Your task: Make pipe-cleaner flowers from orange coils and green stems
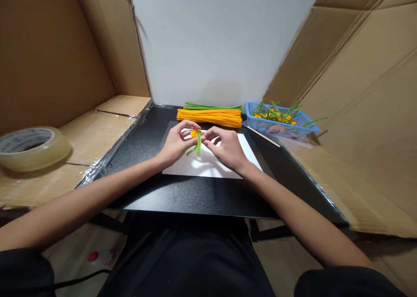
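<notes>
Nearest of all, below the front edge, a dark-clothed lap (185, 258), with a red-capped bottle (102, 256) lying on the floor to the left; cannot tell its contents. Above that, a bare strip of black table (189, 197) running the full width of the near edge, with open room on both sides of the white paper (185, 168). Walled in left and right by cardboard (107, 131), taped along the table's sides. On the left ledge, a wide roll of clear tape (58, 151), lying flat, well apart from the work.

Over the paper, pinching an orange piece with green strands (194, 133) between thumb and fingers of the left hand (176, 142). At the right side of the piece, fingers of the right hand (228, 147) bent, thumb close to index; cannot tell whether gripping or merely touching.

Beyond, slanting toward the right edge, a thin pale stick (263, 136). At the far right corner, a blue mesh basket (252, 122) heaped with orange-and-green pieces (275, 114), with one green strand poking out over the right rim. To its left, a thick bundle of orange strands (208, 116), then a thinner row of green strands (215, 107) just behind. Farthest, an upright white panel (224, 40).
</notes>
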The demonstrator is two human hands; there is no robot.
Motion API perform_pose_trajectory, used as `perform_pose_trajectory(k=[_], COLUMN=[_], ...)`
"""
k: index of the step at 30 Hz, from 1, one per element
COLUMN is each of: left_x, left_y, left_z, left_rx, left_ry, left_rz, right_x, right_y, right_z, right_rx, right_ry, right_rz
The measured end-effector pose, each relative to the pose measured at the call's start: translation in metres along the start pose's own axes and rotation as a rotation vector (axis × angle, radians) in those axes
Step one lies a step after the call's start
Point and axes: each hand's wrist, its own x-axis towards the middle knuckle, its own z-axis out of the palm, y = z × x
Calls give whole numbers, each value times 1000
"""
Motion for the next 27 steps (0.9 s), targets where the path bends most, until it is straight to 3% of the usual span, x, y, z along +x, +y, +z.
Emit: perform_pose_trajectory(k=[4,11,17,22,27], left_x=[-1,1,-1,-1,2], left_y=[3,-1,-3,5,7], left_z=[0,-4,-4,-1,-2], left_rx=[7,2,34,-2,3], left_ry=[-65,-7,48,8,11], left_rz=[5,-17,15,59,120], right_x=[1,-4,-8,-3,1], right_y=[-2,-9,-7,-4,-4], right_z=[-7,0,13,7,2], right_rx=[-6,-40,230,311,412], right_ry=[25,-82,-67,86,38], right_rz=[1,56,248,195,243])
